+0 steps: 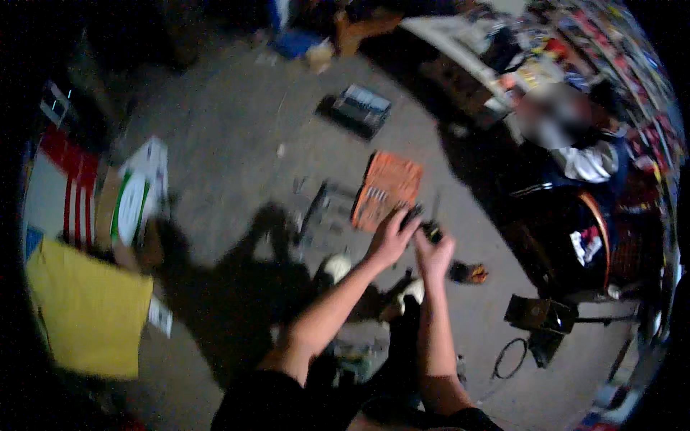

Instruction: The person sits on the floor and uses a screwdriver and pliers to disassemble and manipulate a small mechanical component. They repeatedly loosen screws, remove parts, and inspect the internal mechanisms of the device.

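Observation:
Both my hands are together in front of me, over the floor. My left hand (388, 239) is closed around a small dark object (411, 214), whose kind is blurred. My right hand (435, 257) grips a black-and-yellow tool (432, 231); a thin shaft seems to stick up beside it. Just beyond my hands an orange tool tray (390, 183) with several slots lies on the floor. Left of the tray is a grey frame-like piece (323, 208), too dim to name. A black-and-orange object (469, 273) lies to the right of my right hand.
Farther off lies a dark case (361, 110). Yellow sheeting (90, 309) and cartons (133, 205) stand on the left. At right are an open box (539, 313), a looped cable (510, 359), a seated person (589, 161) and crowded shelves (618, 65). My shoes (336, 268) are below my hands.

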`<state>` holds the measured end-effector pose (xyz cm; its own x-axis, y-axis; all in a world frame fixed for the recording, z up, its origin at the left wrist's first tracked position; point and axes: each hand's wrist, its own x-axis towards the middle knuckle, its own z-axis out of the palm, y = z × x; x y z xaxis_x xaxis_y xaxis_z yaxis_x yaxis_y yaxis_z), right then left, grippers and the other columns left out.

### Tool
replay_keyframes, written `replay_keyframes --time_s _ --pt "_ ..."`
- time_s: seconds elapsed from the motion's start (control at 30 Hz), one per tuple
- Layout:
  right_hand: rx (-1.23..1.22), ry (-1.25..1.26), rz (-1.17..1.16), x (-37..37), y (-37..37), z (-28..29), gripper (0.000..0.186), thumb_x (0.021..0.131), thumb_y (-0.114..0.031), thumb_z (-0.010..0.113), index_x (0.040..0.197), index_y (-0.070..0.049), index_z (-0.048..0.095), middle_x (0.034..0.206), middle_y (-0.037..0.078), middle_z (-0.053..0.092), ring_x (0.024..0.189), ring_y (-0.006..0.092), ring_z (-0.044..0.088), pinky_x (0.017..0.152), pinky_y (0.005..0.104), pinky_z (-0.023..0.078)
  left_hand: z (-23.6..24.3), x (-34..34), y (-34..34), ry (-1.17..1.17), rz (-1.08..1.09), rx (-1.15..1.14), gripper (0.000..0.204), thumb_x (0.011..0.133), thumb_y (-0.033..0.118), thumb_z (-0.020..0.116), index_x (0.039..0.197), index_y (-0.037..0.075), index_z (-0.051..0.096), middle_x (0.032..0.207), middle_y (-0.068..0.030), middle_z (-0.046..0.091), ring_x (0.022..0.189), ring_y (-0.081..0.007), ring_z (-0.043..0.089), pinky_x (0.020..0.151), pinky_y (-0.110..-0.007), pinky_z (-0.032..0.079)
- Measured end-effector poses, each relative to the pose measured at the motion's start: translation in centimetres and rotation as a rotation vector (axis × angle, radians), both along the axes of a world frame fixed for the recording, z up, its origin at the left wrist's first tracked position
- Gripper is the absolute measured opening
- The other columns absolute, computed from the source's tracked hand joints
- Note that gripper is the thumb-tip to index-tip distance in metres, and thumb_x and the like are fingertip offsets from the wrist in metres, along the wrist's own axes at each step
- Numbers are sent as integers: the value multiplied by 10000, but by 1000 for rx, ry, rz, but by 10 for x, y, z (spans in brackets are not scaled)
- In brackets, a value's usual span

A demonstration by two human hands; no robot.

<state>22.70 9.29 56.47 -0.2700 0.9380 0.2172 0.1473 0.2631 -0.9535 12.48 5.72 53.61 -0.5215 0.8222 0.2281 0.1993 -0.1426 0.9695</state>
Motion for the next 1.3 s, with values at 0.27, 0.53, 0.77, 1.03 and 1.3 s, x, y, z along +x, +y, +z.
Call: replay_keyframes --time_s 0.27,0.53,0.77,1.03,1.3 --pt "87 -104 17 -7 -14 34 243 734 -121 707 782 79 579 648 192 625 613 225 643 559 333 483 37 -17 -20 -6 -55 -134 339 888 265 588 1042 -35 553 926 -93 605 863 -166 570 748 -302 458" --pt "66 -54 6 -8 -22 31 282 742 -177 676 782 71 546 685 212 611 623 300 623 570 371 472 -25 -35 -8 80 -70 -43 270 893 200 581 1046 -22 592 941 -44 634 808 -110 567 720 -260 468" --pt "67 -16 -129 10 0 36 242 731 -147 645 825 53 546 689 161 575 620 213 561 571 346 438 -17 -55 -9 -350 153 -97 306 873 245 619 1063 12 559 854 -49 618 683 -116 579 585 -273 471" --pt "66 -263 132 -7 -7 -6 407 735 -169 695 1049 47 555 908 200 646 843 307 645 716 368 500 16 -42 -19 -649 142 -62 344 883 233 600 1145 29 509 1039 -64 597 904 -173 589 749 -326 483" --pt "-63 -140 70 -5 -11 23 340 789 -257 673 908 50 588 813 229 617 747 380 601 659 423 467 11 -24 -18 -626 24 -99 320 891 246 591 1118 31 522 1011 -30 583 886 -147 565 745 -296 458"
